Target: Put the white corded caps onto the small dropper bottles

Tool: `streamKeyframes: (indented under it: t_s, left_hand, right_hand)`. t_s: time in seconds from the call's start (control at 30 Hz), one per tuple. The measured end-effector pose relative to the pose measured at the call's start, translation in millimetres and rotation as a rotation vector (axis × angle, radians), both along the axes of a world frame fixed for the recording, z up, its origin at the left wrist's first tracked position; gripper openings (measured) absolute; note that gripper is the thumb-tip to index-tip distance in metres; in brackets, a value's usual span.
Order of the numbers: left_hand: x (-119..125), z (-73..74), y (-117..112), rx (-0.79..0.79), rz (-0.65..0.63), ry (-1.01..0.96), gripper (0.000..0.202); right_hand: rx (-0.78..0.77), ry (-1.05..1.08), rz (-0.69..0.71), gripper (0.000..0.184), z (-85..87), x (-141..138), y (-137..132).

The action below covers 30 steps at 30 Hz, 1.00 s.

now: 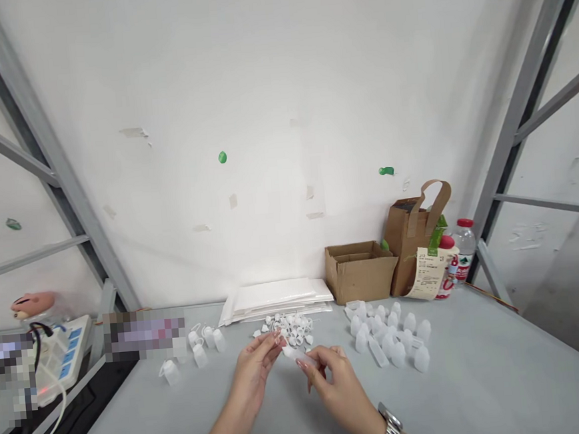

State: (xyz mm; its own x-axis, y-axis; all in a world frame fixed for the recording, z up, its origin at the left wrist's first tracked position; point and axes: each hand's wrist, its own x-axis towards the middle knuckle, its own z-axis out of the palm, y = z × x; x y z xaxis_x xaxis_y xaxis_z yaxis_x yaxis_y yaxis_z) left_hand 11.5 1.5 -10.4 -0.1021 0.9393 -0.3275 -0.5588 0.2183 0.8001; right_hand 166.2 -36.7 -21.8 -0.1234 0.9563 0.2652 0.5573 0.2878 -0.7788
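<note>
On the grey table [482, 375], hands [254, 373] [340, 390] hold a translucent plastic bottle [300, 358]

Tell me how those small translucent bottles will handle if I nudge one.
The small translucent bottles look empty and thin-walled, so they are probably very light and may give slightly when pinched. Standing close together, a nudged one could likely tip into its neighbours, and their smooth plastic may slip.
</note>
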Motion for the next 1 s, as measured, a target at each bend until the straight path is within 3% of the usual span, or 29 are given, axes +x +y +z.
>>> streamKeyframes:
  t_s: [0.2, 0.47, 0.57, 0.73, 0.9, 1.0]
  left_hand:
    - [-0.6, -2.9, 1.8, 0.011, 0.065, 0.005, 0.013]
    - [-4.3, -11.2, 7.7, 0.065, 0.063, -0.036, 0.014]
    - [-2.6, -8.1, 4.1, 0.094, -0.029, 0.032, 0.012]
    - [3.3, -4.9, -4.2, 0.24, -0.256, 0.214, 0.031]
    - [5.6, -5.5, -5.1, 0.263, -0.242, 0.331, 0.024]
    - [5.5, -1.6, -5.2, 0.285, -0.222, 0.354, 0.017]
  right_hand:
    - [0.018, 0.019, -0.006, 0.034, 0.1, 1.0, 1.1]
    - [0.091, 0.046, -0.11, 0.032, -0.7, 15.6, 15.7]
    - [0.073, 0.099, -0.113, 0.031, -1.2, 16.5, 15.6]
    - [0.049, 0.145, -0.075, 0.028, -5.2, 9.4, 9.4]
    - [0.046, 0.137, -0.064, 0.025, -8.7, 1.3, 5.0]
    - [-0.074, 0.294, 0.018, 0.032, -6.4, 0.1, 7.1]
